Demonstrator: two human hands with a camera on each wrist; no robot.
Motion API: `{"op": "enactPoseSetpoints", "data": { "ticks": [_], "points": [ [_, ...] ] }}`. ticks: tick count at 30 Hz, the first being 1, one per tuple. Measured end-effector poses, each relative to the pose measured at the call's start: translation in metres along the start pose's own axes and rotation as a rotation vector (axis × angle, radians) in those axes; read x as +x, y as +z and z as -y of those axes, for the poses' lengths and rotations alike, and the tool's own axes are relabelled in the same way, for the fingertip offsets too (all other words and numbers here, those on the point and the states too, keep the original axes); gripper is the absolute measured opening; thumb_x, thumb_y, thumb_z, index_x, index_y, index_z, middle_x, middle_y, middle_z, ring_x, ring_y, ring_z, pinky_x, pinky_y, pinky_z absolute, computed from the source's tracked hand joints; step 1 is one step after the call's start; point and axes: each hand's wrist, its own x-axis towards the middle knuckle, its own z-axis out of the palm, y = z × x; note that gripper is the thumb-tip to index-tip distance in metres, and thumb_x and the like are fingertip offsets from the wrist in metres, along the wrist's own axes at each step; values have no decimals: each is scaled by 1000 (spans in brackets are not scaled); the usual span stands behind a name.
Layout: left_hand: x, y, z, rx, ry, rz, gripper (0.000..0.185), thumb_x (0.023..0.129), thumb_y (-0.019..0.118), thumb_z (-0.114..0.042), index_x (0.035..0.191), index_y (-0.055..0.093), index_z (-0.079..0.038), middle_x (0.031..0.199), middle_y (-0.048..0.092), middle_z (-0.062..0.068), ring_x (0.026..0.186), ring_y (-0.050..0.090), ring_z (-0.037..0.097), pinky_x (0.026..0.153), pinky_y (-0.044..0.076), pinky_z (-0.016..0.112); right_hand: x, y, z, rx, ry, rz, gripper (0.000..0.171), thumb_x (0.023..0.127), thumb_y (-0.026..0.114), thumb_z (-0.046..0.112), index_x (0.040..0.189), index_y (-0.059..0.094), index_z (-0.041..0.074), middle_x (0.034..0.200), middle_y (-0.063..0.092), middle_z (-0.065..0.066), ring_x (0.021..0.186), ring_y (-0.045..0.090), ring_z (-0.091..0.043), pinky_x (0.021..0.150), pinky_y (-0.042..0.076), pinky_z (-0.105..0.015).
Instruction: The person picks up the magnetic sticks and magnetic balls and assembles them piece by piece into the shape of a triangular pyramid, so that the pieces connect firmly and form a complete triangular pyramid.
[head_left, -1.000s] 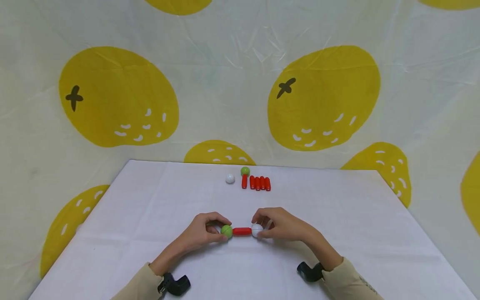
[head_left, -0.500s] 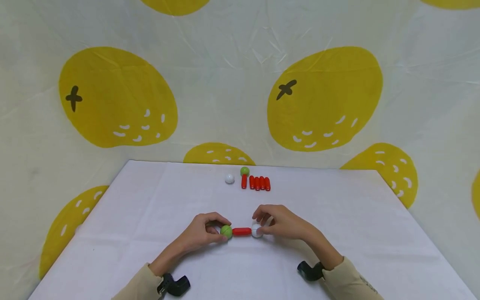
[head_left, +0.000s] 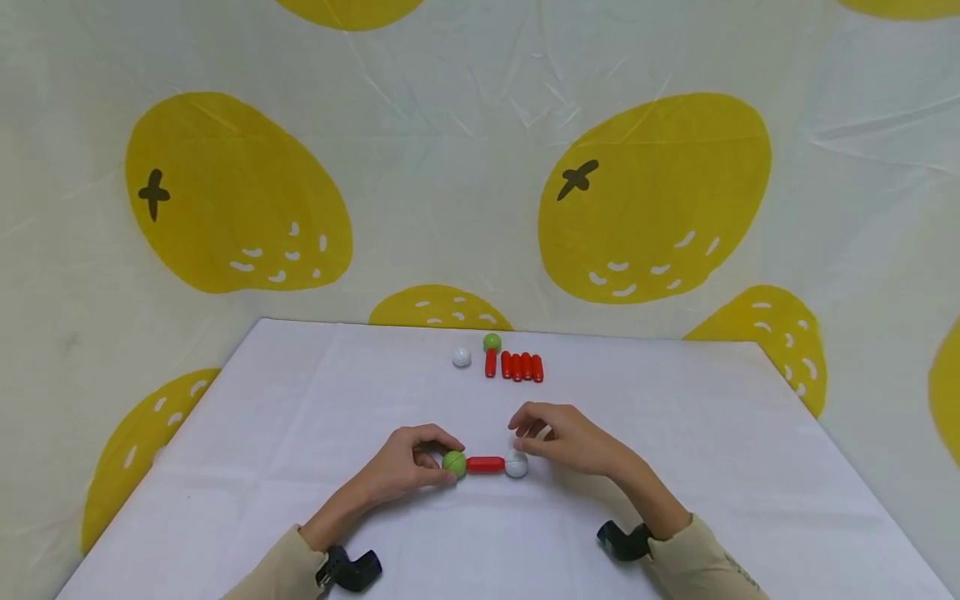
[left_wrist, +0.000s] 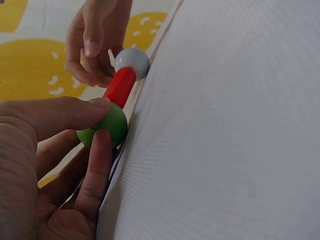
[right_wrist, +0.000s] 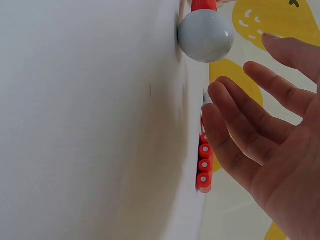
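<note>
A red rod [head_left: 485, 465] lies on the white table, joined at its left end to a green ball [head_left: 453, 463] and at its right end to a white ball [head_left: 516, 464]. My left hand [head_left: 412, 458] pinches the green ball between thumb and fingers, which the left wrist view shows closely. Just above and right of the white ball hovers my right hand [head_left: 566, 437]. In the right wrist view its fingers [right_wrist: 245, 120] are spread and apart from the white ball, holding nothing.
Toward the table's back edge sits a loose white ball [head_left: 461, 357]. Beside it a second green ball [head_left: 492, 342] touches the end of a red rod [head_left: 491, 363]. Several more red rods [head_left: 522, 367] lie side by side to the right.
My right hand has let go of the white ball and risen slightly away from it. The left hand keeps its pinch on the green ball; the joined piece stays in place.
</note>
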Motion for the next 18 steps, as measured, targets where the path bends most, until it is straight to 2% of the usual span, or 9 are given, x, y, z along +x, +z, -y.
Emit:
{"op": "enactPoseSetpoints", "data": {
  "ticks": [6, 10, 18],
  "points": [
    [-2, 0, -1, 8, 8, 0, 36, 85, 85, -21, 119, 74, -17, 116, 73, 2, 96, 64, 8, 78, 55, 18, 0, -12, 6, 30, -1, -34, 28, 99, 69, 27, 121, 67, 10, 108, 71, 5, 102, 65, -16, 89, 58, -29],
    [-2, 0, -1, 9, 17, 0, 37, 85, 85, -21, 120, 74, -17, 117, 73, 3, 95, 64, 8, 78, 55, 18, 2, -23, 5, 10, -11, -79, 27, 99, 69, 24, 120, 67, 9, 108, 72, 3, 102, 65, -16, 90, 58, -32],
    [-1, 1, 0, 0, 25, 6, 37, 85, 85, -20, 119, 74, -16, 117, 73, 4, 96, 64, 8, 78, 55, 18, 19, -41, -3, -27, 39, -150, 26, 96, 72, 21, 120, 66, 12, 109, 71, -2, 102, 66, -19, 87, 58, -31]
  ]
}}
